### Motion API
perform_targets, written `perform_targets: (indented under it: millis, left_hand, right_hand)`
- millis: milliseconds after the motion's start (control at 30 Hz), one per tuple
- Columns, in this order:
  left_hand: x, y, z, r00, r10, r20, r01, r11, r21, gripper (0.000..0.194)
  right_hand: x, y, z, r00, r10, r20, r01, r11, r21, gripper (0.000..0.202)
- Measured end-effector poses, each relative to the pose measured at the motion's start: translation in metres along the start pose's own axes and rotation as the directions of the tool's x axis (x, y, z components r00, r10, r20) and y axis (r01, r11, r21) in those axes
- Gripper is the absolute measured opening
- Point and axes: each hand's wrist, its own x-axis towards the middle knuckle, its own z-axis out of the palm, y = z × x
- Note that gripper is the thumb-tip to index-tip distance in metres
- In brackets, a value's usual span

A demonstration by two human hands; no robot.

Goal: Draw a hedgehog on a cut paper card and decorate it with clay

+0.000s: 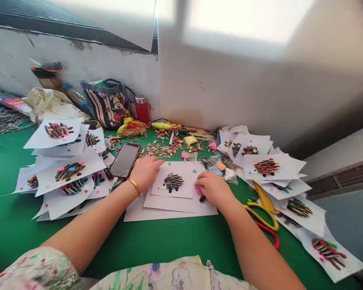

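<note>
A small white card (186, 193) bearing a hedgehog figure (173, 182) of striped seeds and blue and black clay lies on larger white sheets (169, 214). My left hand (145, 172) rests at the card's upper left edge, palm down, its fingers stretched out and holding nothing. To the right of the card is my right hand (213, 187), its fingers bent together over the sheets. Pink clay (197, 189) shows at its fingertips, and black clay (202, 198) lies just below. Whether the fingertips grip the pink clay is hard to make out.
Stacks of hedgehog cards stand at left (56, 193) and right (275, 181). A phone (124, 160) lies beside my left hand. Scattered seeds (161, 150), bagged clay and a striped bag (107, 105) are behind. Yellow-handled scissors (264, 215) lie near my right forearm.
</note>
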Motion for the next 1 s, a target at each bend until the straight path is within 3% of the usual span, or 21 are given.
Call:
perform_targets:
  millis: [167, 300, 467, 633, 700, 833, 1000]
  left_hand:
    - [-0.036, 0.001, -0.003, 0.998, 0.066, 0.005, -0.065, 0.993, -0.099, 0.049]
    - [-0.057, 0.007, 0.005, 0.998, 0.054, -0.014, -0.055, 0.995, -0.081, 0.056]
    - [-0.061, 0.012, 0.012, 0.997, 0.072, -0.035, -0.075, 0.992, -0.101, 0.060]
    - [-0.040, 0.014, -0.001, 0.998, 0.061, -0.026, -0.064, 0.987, -0.147, 0.040]
    - [-0.024, 0.017, -0.007, 0.996, 0.025, 0.087, -0.008, 0.982, -0.187, 0.030]
    - [0.015, 0.024, -0.010, 0.978, 0.028, 0.206, 0.021, 0.972, -0.234, 0.028]
    - [0.049, 0.028, -0.004, 0.920, 0.046, 0.389, 0.053, 0.969, -0.240, 0.015]
  right_hand:
    - [0.015, -0.004, 0.011, 0.976, 0.107, -0.190, -0.126, 0.988, -0.089, 0.039]
    - [0.028, -0.004, 0.015, 0.968, 0.140, -0.209, -0.171, 0.976, -0.137, 0.028]
    - [0.032, -0.001, 0.019, 0.956, 0.107, -0.273, -0.143, 0.983, -0.115, 0.019]
    - [0.031, 0.001, 0.024, 0.946, 0.091, -0.310, -0.133, 0.984, -0.116, 0.019]
    - [0.030, 0.001, 0.025, 0.948, 0.087, -0.306, -0.127, 0.986, -0.111, 0.022]
    - [0.028, 0.000, 0.024, 0.946, 0.060, -0.318, -0.087, 0.994, -0.071, 0.029]
    - [0.023, -0.005, 0.023, 0.955, -0.009, -0.297, 0.007, 1.000, -0.007, 0.029]
